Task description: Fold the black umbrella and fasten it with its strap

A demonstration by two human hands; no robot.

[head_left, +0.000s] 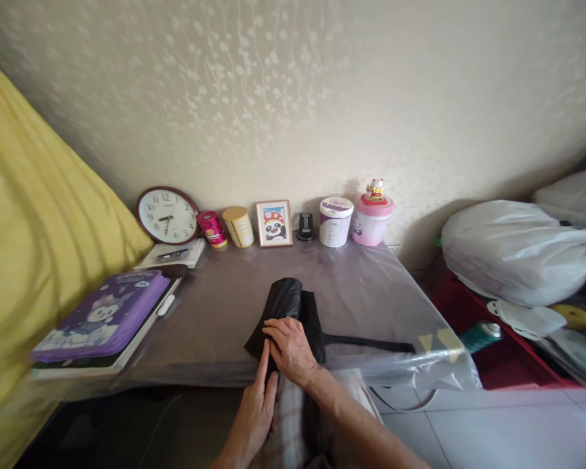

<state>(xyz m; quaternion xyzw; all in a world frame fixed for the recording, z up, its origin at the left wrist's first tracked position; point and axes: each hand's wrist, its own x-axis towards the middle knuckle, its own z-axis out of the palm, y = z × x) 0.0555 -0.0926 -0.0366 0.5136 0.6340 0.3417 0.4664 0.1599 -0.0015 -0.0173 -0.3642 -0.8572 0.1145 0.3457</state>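
Observation:
A black folded fabric item (pixel 280 303) lies at the front edge of the table, and its exact kind cannot be made out. From its right side a long flat black strap (pixel 371 342) stretches across the tabletop. My right hand (pixel 290 348) is laid over the fabric from above, fingers together and curved around it. Just below and to the left, my left hand (pixel 260 397) grips the near edge with index finger extended along it and thumb beneath. Part of the fabric is hidden under both hands.
A plastic-covered table (pixel 215 299) carries a purple case (pixel 102 316) on the left. Along the wall stand a clock (pixel 168 215), a picture frame (pixel 274 223), tubs (pixel 336 223) and cans (pixel 238 227). Right of the table is a red crate (pixel 508 355) with a white bag (pixel 517 251).

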